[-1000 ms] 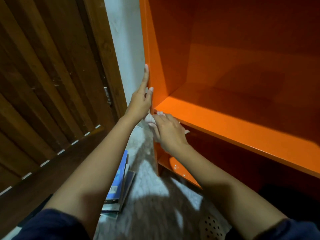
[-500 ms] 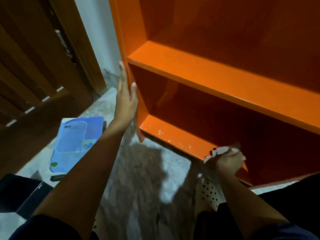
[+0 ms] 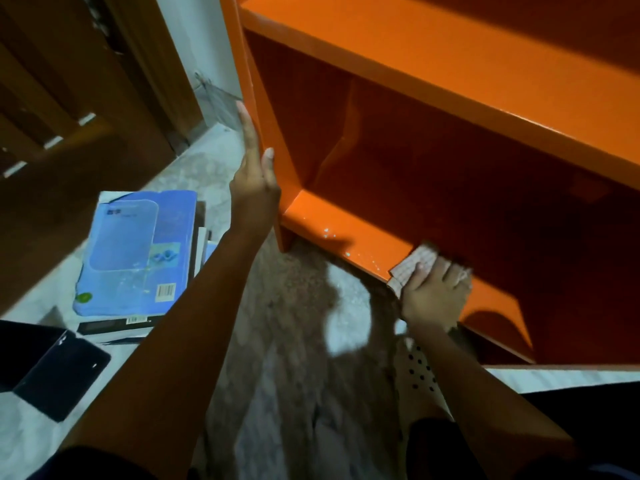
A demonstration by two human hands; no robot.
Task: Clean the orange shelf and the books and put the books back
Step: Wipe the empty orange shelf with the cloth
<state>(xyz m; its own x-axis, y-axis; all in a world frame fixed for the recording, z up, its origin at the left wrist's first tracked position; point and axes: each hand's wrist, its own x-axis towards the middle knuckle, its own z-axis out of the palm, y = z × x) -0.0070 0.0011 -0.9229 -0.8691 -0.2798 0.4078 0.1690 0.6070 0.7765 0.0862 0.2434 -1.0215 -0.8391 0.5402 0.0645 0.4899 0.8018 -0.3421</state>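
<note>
Left hand [image 3: 254, 181], fingers straight, braces the orange shelf [image 3: 415, 50]; right hand [image 3: 433, 294] grips a cloth [image 3: 414, 266] on its bottom board. Dust [image 3: 327, 233] swept off could land on the books [image 3: 138, 251] left of the left hand.

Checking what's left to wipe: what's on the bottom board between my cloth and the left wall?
Head view: only bare orange board with scattered white specks lies between cloth and left wall.

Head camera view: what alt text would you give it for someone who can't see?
A person's right hand holds a pale cloth against the lowest board of an orange shelf, while the left hand rests flat on the shelf's outer side. A stack of books, blue cover on top, lies on the floor beside it.
</note>
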